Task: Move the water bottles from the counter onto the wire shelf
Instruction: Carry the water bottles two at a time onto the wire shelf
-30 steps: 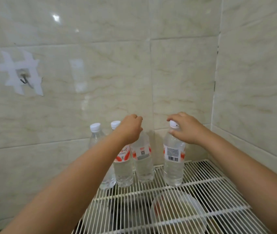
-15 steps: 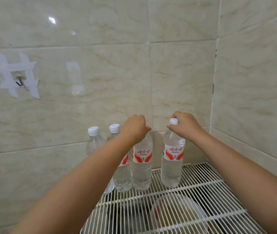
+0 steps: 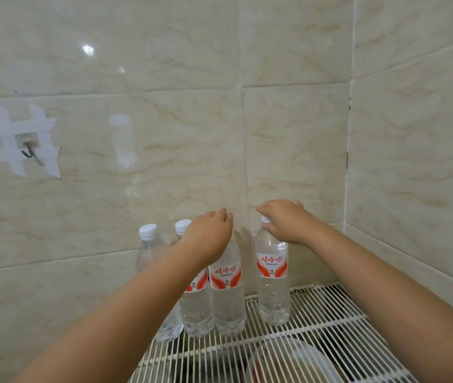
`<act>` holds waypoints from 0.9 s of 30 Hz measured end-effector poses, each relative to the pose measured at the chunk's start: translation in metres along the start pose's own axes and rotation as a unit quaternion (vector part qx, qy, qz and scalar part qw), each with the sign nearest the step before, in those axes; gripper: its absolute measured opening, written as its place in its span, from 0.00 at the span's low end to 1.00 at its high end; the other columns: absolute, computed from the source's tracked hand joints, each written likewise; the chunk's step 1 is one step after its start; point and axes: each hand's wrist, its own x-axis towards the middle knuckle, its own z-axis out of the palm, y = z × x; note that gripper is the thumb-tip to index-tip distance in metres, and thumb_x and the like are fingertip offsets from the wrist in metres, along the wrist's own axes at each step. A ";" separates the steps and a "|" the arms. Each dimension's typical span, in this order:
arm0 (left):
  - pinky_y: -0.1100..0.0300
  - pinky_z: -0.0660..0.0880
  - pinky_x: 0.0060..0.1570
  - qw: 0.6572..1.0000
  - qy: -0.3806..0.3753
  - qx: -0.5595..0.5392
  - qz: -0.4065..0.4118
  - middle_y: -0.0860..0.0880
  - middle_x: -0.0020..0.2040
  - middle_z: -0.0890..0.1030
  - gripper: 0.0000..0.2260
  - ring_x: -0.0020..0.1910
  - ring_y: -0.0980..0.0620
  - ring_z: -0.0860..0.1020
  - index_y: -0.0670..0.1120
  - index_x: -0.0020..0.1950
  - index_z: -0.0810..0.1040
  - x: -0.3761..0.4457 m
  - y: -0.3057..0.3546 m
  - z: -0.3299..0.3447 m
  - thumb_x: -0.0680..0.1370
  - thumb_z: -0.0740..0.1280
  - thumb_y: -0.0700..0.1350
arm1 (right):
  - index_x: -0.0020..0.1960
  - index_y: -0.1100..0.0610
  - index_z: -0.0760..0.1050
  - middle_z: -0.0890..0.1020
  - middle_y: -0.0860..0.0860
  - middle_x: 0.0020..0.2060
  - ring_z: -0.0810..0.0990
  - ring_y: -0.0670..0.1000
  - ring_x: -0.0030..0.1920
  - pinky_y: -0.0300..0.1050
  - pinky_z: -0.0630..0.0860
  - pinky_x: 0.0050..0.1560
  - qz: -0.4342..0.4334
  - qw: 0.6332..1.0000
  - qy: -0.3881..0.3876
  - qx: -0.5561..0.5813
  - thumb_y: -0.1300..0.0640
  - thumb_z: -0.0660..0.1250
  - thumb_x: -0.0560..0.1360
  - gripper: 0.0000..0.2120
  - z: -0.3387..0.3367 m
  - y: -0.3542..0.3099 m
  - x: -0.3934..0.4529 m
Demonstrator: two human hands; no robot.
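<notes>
Four clear plastic water bottles with white caps [image 3: 273,283] upright in row on white wire shelf [image 3: 327,316] against beige tiled wall [image 3: 164,106]; right hand [image 3: 283,221] clasps rightmost bottle's cap; left hand [image 3: 208,234] closed over third bottle's top [image 3: 226,294].

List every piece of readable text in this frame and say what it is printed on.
"娃哈哈", red, on the label of the rightmost bottle, under the right hand.
"娃哈哈", red, on the label of the bottle beside it, under the left hand.
Small print beneath both brand names: too blurred to read.
Third bottle's label: mostly hidden, unreadable.
</notes>
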 end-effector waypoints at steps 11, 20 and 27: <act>0.53 0.73 0.56 0.993 0.052 -0.098 -0.028 0.41 0.57 0.76 0.09 0.58 0.44 0.73 0.39 0.57 0.72 -0.001 0.002 0.010 0.78 0.59 0.33 | 0.54 0.66 0.75 0.80 0.61 0.52 0.76 0.60 0.54 0.53 0.73 0.56 -0.023 0.999 0.010 0.034 0.58 0.61 0.76 0.12 0.002 -0.016 0.002; 0.49 0.77 0.53 0.984 0.131 -0.124 0.008 0.37 0.52 0.79 0.12 0.53 0.39 0.77 0.34 0.55 0.76 -0.001 0.000 0.018 0.72 0.65 0.28 | 0.63 0.65 0.70 0.76 0.59 0.62 0.72 0.57 0.63 0.46 0.66 0.65 -0.046 0.993 0.045 0.104 0.61 0.60 0.77 0.16 0.009 -0.015 -0.003; 0.54 0.70 0.62 0.975 0.041 -0.203 -0.076 0.41 0.63 0.75 0.16 0.63 0.44 0.73 0.38 0.65 0.70 -0.006 -0.004 0.003 0.79 0.62 0.43 | 0.68 0.59 0.66 0.71 0.55 0.68 0.68 0.53 0.68 0.42 0.63 0.68 -0.025 0.983 0.026 0.178 0.61 0.60 0.77 0.19 0.008 -0.014 -0.002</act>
